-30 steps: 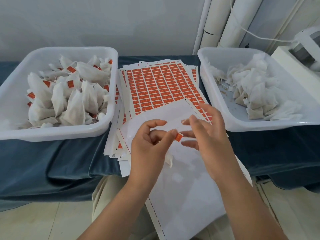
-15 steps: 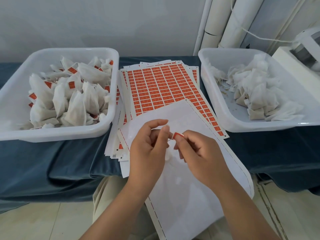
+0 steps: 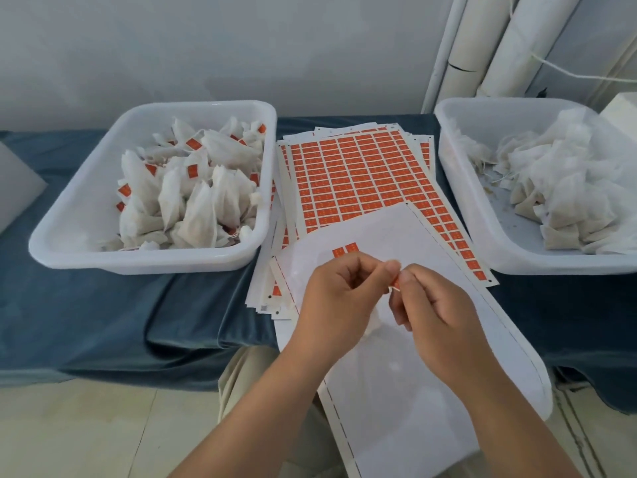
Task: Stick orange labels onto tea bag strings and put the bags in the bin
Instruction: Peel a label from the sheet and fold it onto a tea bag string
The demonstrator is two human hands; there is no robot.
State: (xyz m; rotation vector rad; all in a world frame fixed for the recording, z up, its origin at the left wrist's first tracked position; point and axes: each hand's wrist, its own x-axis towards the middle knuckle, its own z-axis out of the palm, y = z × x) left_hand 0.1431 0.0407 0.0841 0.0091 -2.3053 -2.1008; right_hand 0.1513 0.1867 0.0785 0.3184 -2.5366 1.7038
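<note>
Orange label (image 3: 395, 283): held between the two hands' fingertips, over the white sheet (image 3: 406, 391).
Left hand (image 3: 339, 305): curled, pinching the label.
Right hand (image 3: 437, 312): pinching it too.

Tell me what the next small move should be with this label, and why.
Probably squeeze the orange label closed: left hand and right hand both pinch it over the white backing sheet, so it looks mid-fold. The string itself is too fine to see.
</note>
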